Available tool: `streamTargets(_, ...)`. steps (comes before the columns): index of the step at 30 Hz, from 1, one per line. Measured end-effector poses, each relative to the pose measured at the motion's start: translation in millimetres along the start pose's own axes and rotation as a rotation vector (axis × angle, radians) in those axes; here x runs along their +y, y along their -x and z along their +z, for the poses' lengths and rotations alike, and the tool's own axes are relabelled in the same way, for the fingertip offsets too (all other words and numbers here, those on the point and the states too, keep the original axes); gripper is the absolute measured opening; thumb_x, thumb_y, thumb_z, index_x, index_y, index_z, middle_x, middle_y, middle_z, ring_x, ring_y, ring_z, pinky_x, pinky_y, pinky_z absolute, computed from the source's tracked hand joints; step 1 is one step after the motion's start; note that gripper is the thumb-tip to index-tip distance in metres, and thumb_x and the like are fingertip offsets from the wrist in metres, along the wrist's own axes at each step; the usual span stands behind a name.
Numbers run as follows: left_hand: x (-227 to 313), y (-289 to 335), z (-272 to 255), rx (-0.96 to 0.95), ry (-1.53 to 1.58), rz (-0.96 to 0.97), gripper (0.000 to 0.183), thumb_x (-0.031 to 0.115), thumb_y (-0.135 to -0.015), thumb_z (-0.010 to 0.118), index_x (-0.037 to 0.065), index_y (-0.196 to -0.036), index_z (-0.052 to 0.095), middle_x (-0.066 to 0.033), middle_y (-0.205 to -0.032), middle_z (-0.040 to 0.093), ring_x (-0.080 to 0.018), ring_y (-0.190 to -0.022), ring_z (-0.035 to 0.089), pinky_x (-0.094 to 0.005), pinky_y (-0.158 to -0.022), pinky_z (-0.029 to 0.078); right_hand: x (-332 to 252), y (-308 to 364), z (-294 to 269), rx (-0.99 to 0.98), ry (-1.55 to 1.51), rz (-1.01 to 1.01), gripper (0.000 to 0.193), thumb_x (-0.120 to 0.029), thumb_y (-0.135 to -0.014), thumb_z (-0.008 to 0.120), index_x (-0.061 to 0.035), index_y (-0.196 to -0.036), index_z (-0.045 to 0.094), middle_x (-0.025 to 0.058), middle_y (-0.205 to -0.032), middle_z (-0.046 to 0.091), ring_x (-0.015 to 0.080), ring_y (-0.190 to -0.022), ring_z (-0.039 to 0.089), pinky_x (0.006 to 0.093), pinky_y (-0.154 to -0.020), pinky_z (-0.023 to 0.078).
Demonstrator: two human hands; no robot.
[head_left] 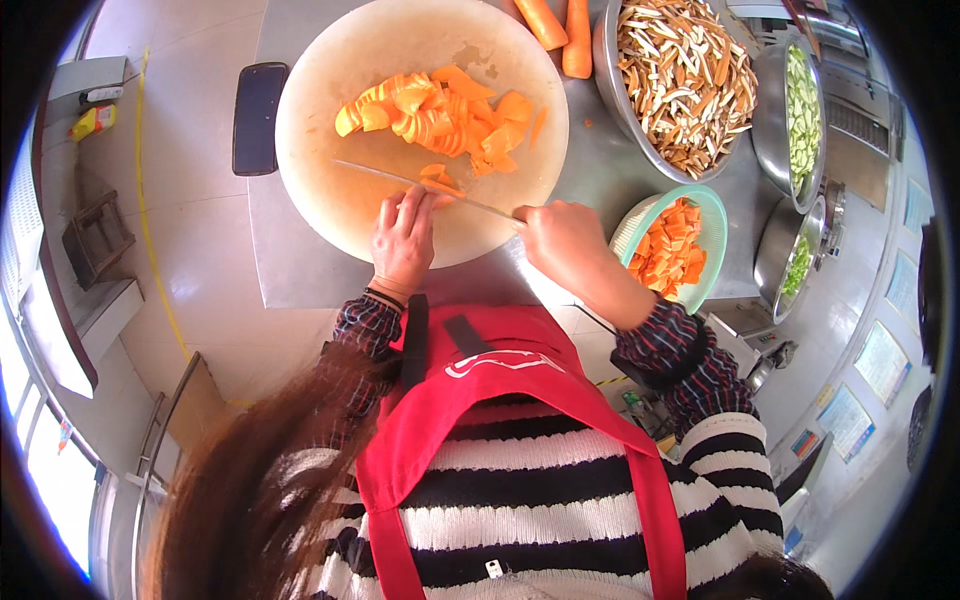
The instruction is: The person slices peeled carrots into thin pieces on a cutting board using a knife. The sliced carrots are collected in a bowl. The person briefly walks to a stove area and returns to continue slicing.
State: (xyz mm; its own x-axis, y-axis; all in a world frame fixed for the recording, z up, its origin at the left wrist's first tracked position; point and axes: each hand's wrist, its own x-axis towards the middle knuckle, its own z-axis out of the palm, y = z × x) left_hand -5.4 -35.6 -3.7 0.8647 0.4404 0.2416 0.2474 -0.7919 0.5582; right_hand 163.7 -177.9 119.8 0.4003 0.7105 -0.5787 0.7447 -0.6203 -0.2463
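My right hand (570,250) is closed round the handle of a kitchen knife (375,172). The long blade slants up to the left across a round, pale cutting board (330,225). My left hand (403,240) has its fingers bent and pressed together on a carrot piece (441,185) at the blade; the fingers partly hide this piece. Thin orange carrot slices (430,120) lie in an overlapping heap on the board, beyond the blade. A few slices lie loose at the heap's right side.
A black phone (260,118) lies left of the board. Whole carrots (577,40) lie at the far right, beside a steel bowl of brown-and-white strips (690,85). A green basket (715,235) holds carrot pieces. Steel bowls of green slices (803,115) and green pieces (797,265) stand farther right.
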Motion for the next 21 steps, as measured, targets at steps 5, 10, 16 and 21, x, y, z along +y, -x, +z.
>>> streamTargets(5,-3.1,0.9,3.1,0.022,-0.015,-0.005,0.038,0.004,-0.079,0.067,0.007,-0.117,0.066,-0.0047,-0.120,0.061,-0.0279,-0.104,0.058,-0.0365,-0.088,0.053,-15.3,-44.3,35.2,0.123,-0.055,-0.058,0.020,-0.023,-0.093,0.061,-0.0099,-0.097,0.075,0.0195,-0.070,0.067,0.0396,-0.068,0.068,0.0485,-0.064,0.055)
streamTargets(10,-3.7,5.8,6.0,0.032,0.008,-0.012,0.038,0.003,-0.079,0.067,0.007,-0.116,0.066,-0.0045,-0.121,0.061,-0.0280,-0.104,0.058,-0.0372,-0.088,0.053,-6.0,-16.2,4.9,0.067,-0.076,-0.043,0.021,-0.025,-0.094,0.061,-0.0098,-0.095,0.076,0.0183,-0.070,0.068,0.0391,-0.068,0.068,0.0482,-0.064,0.055)
streamTargets(16,-5.1,6.2,7.5,0.014,0.046,0.006,0.026,0.001,-0.085,0.061,0.005,-0.110,0.068,-0.0105,-0.116,0.062,-0.0329,-0.104,0.058,-0.0414,-0.090,0.051,-9.5,-21.0,12.8,0.081,0.018,-0.038,0.020,-0.024,-0.092,0.062,-0.0102,-0.096,0.076,0.0185,-0.069,0.067,0.0388,-0.067,0.068,0.0482,-0.063,0.054)
streamTargets(21,-6.8,6.2,8.6,0.061,0.017,-0.010,0.033,0.004,-0.083,0.065,0.005,-0.116,0.065,-0.0075,-0.120,0.061,-0.0300,-0.103,0.058,-0.0391,-0.087,0.052,-23.9,-50.3,41.5,0.134,-0.038,-0.015,0.019,-0.024,-0.092,0.062,-0.0104,-0.093,0.075,0.0184,-0.069,0.067,0.0380,-0.068,0.068,0.0499,-0.064,0.054)
